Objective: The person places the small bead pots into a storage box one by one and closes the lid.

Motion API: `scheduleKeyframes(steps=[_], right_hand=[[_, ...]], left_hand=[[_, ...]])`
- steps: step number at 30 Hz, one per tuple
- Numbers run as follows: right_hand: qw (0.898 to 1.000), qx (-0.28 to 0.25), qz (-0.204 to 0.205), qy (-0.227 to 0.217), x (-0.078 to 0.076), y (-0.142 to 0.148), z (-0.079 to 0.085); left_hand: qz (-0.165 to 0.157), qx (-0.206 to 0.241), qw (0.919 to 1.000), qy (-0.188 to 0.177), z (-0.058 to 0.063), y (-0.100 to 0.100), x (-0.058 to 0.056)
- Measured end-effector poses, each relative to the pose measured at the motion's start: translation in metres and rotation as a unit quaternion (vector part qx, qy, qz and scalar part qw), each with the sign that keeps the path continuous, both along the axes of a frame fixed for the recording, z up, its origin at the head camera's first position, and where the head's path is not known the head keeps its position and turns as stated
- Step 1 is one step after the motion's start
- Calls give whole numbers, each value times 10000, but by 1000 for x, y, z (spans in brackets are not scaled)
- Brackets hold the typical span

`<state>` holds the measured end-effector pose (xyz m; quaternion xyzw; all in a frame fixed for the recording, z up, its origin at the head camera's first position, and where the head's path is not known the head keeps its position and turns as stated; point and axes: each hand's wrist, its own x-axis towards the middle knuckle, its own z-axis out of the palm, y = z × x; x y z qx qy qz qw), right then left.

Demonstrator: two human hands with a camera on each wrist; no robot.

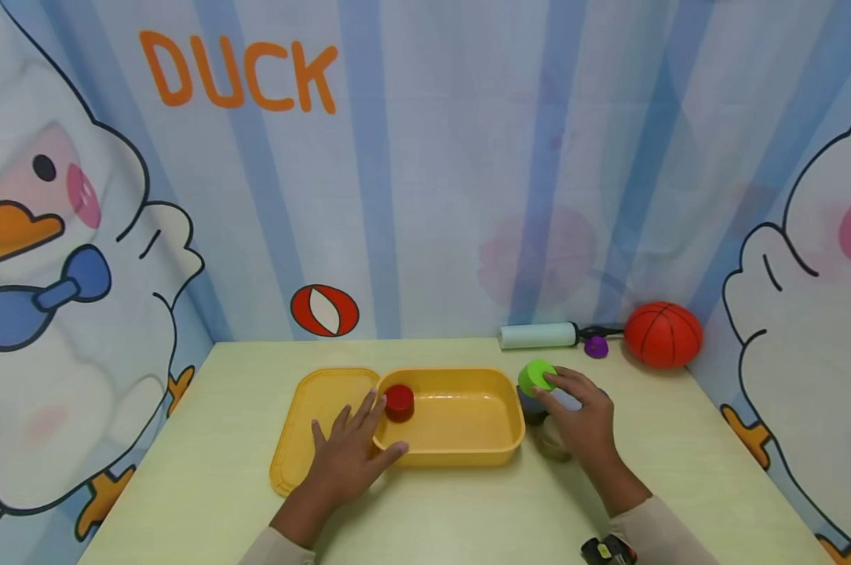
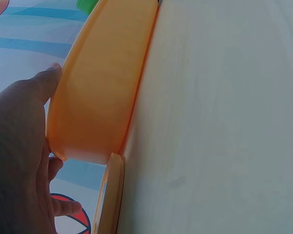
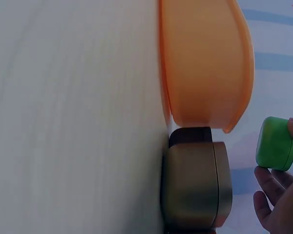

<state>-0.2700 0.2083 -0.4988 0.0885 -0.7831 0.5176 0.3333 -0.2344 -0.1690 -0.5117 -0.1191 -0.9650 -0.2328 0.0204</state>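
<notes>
A yellow rectangular tub (image 1: 454,457) stands on the table with a small round-looking red case (image 1: 399,403) inside at its left end. My left hand (image 1: 351,459) lies at the tub's left end, fingers spread and thumb at the front rim. Past the tub's right end, my right hand (image 1: 586,416) pinches a small green case (image 1: 535,377) between thumb and fingers, raised above the table. The right wrist view shows this green case (image 3: 274,144) with rounded corners and a seam. Below that hand sit a dark case (image 1: 530,408) and a brownish case (image 3: 193,183), partly hidden in the head view.
A flat yellow lid (image 1: 291,447) lies left of the tub, partly under my left hand. Along the back stand a pale green cylinder (image 1: 537,336) with a black end, a small purple thing (image 1: 597,347) and a red ball (image 1: 662,335). Printed curtains (image 1: 440,196) enclose the table.
</notes>
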Motion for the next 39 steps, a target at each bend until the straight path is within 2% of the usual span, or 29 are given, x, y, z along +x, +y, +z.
scheduleKeyframes(steps=[7,12,17,23,28,34,39], right_hand=[[9986,495,186,96,0,-15,3],[9976,564,390,95,-3,-25,12],[9957,530,668,-359,-3,-34,19],[9887,553,967,-1005,-1,-49,25],[9853,557,1191,-1088,-1,-63,25],[9777,492,1668,-1176,-3,-74,22],[9713,676,1736,-1481,-3,-85,20]], left_hand=[[10,24,10000,6,-1,-1,1],[11,-17,10000,25,-1,-1,-1],[-2,-24,10000,47,-2,-1,-2],[-2,-11,10000,-23,-3,-1,-2],[18,-19,10000,-54,0,0,1],[-12,-7,10000,-45,3,0,2],[-20,6,10000,-27,3,1,1]])
